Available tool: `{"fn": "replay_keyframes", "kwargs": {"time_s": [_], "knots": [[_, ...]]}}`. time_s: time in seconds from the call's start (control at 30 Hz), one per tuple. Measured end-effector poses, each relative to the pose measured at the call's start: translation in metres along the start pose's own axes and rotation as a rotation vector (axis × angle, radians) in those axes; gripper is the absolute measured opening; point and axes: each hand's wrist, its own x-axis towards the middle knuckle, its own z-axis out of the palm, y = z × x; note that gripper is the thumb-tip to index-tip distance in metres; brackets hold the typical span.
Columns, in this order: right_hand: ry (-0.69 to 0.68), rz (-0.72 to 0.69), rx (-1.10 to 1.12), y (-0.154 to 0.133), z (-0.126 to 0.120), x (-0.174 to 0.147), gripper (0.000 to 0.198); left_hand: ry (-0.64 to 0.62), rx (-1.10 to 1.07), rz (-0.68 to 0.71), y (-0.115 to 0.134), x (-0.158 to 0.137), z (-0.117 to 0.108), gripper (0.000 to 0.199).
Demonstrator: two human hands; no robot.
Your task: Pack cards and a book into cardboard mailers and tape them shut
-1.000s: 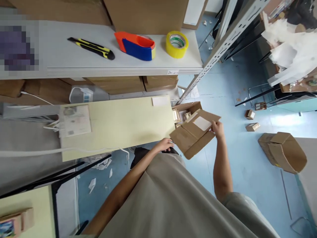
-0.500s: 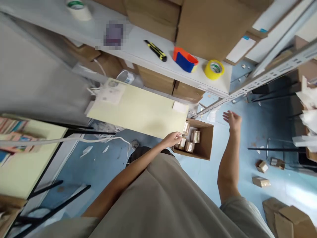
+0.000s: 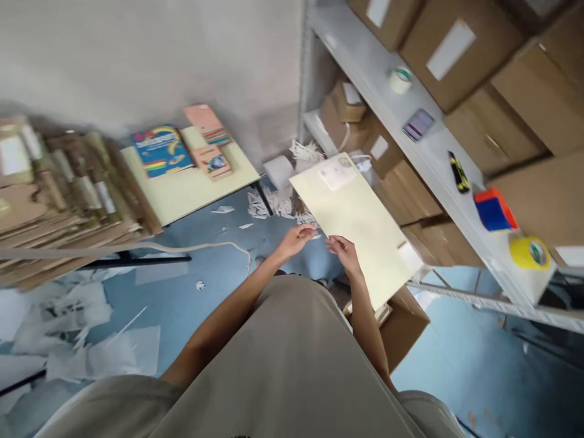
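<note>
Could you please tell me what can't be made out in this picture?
- Box contents: head view, partly hidden by the table and right forearm.
- Print on the paper: head view, too small and blurred.
- Phone screen: head view, too small to read.
- Cable's far end: head view, cut off by the left edge.
- Upper carton: head view, label blurred.

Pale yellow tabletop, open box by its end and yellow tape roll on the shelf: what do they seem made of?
Pale yellow tabletop: probably laminate or painted board, smooth and matte, from its even color without visible grain.
Open box: likely cardboard, matte, judging by its plain brown, flat walls.
Yellow tape roll: perhaps plastic film, given its saturated color; blur obscures its finish.
</note>
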Motion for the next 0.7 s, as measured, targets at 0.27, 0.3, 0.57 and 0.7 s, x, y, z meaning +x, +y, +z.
{"fn": "replay_keyframes", "kwargs": {"time_s": [0.27,0.3,0.57,0.7], "knots": [[-0.449,-0.139,-0.219,-0.069,0.251,0.058,0.066,0.544,-0.194,0.25,0.037,-0.067,-0.226,0.047],[-0.495,-0.153,-0.237,-0.075,0.279,0.061,0.067,0.614,-0.207,0.271,0.038,-0.078,-0.25,0.049],[-0.767,-0.223,-0.33,-0.101,0.465,0.08,0.068,1.19,-0.172,0.348,0.033,-0.16,-0.405,0.055],[-0.874,-0.238,-0.311,-0.103,0.556,0.09,0.066,1.359,-0.031,0.345,0.039,-0.193,-0.476,0.048]]}}
